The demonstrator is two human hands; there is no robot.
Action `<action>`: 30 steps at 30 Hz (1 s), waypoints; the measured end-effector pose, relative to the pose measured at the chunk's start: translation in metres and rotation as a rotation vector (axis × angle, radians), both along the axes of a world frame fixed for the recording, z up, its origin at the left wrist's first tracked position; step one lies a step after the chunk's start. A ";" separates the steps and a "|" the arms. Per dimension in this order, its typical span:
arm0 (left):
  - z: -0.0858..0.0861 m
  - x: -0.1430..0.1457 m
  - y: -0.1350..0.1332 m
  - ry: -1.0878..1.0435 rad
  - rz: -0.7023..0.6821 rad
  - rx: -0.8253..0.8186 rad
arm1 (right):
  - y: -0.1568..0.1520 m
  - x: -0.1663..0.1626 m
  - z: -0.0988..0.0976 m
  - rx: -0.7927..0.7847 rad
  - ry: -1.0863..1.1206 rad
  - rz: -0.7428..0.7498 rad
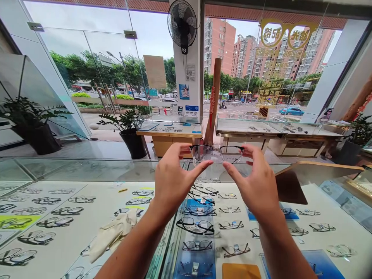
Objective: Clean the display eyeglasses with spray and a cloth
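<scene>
I hold a pair of thin dark-rimmed glasses (216, 153) up in front of me with both hands, above the glass display counter (87, 170). My left hand (174, 179) pinches the left end of the frame between thumb and fingers. My right hand (255, 182) pinches the right end the same way. The lenses face outward toward the shop window.
Under the counter glass lie several rows of glasses (200, 211). A crumpled pale cloth (112, 234) lies on the counter at left. A tilted mirror (308, 178) stands at right. Potted plants (129, 128), further display cases (250, 130) and a wall fan (182, 24) are behind.
</scene>
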State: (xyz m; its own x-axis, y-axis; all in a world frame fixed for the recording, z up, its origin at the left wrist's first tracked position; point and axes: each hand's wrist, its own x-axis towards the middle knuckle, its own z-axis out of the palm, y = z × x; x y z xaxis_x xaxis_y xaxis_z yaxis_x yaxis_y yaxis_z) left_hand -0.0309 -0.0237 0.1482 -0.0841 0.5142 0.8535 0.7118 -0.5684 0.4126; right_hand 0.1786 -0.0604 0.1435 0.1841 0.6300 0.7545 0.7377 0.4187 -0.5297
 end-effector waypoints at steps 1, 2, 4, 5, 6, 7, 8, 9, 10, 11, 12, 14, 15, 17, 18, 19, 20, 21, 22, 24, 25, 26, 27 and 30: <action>0.000 0.000 0.000 0.005 -0.002 0.010 | 0.000 0.000 0.000 -0.002 -0.006 -0.003; 0.000 0.000 0.000 0.010 -0.005 0.017 | 0.000 0.001 0.000 -0.004 -0.012 -0.005; 0.000 0.001 0.000 0.017 -0.006 0.026 | 0.000 0.002 0.001 -0.007 -0.022 -0.007; 0.000 0.001 -0.001 0.021 -0.003 0.029 | 0.000 0.002 0.001 -0.006 -0.026 -0.008; 0.000 0.001 -0.001 0.026 0.003 0.031 | 0.000 0.003 0.001 -0.003 -0.031 -0.009; 0.000 0.001 -0.001 0.030 0.009 0.033 | 0.000 0.004 0.001 0.001 -0.035 -0.011; 0.000 0.001 -0.002 0.034 0.015 0.036 | 0.000 0.004 0.001 0.005 -0.040 -0.014; 0.000 0.001 -0.003 0.038 0.021 0.038 | 0.001 0.005 0.001 0.008 -0.045 -0.017; -0.001 0.001 -0.003 0.040 0.026 0.040 | 0.001 0.005 0.001 0.009 -0.048 -0.020; -0.001 0.001 -0.004 0.042 0.032 0.041 | 0.001 0.006 0.001 0.009 -0.051 -0.021; -0.001 0.001 -0.005 0.044 0.038 0.042 | 0.001 0.006 0.001 0.007 -0.054 -0.022; 0.000 0.002 -0.007 0.049 0.046 0.043 | 0.001 0.006 0.001 -0.001 -0.059 -0.027; 0.000 0.002 -0.007 0.051 0.048 0.046 | 0.000 0.006 0.001 -0.007 -0.062 -0.031; 0.000 0.003 -0.008 0.055 0.051 0.053 | 0.000 0.006 0.000 -0.021 -0.067 -0.038; 0.001 0.003 -0.008 0.056 0.052 0.056 | 0.000 0.006 0.000 -0.026 -0.067 -0.040; 0.001 0.004 -0.009 0.057 0.053 0.058 | -0.001 0.006 0.001 -0.030 -0.068 -0.041; 0.001 0.004 -0.009 0.058 0.055 0.059 | -0.001 0.006 0.001 -0.032 -0.068 -0.039; 0.002 0.004 -0.009 0.059 0.056 0.060 | -0.001 0.006 0.001 -0.034 -0.069 -0.038; 0.002 0.004 -0.010 0.059 0.056 0.060 | -0.001 0.005 0.001 -0.035 -0.070 -0.036; 0.002 0.004 -0.010 0.059 0.056 0.060 | -0.002 0.005 0.002 -0.037 -0.069 -0.033; 0.002 0.004 -0.010 0.059 0.055 0.060 | -0.002 0.005 0.002 -0.038 -0.068 -0.033; 0.001 0.004 -0.010 0.058 0.054 0.059 | -0.002 0.006 0.002 -0.038 -0.067 -0.033; 0.001 0.004 -0.010 0.057 0.053 0.059 | -0.002 0.006 0.002 -0.037 -0.066 -0.033; 0.000 0.004 -0.009 0.052 0.048 0.056 | -0.002 0.005 0.002 -0.029 -0.068 -0.033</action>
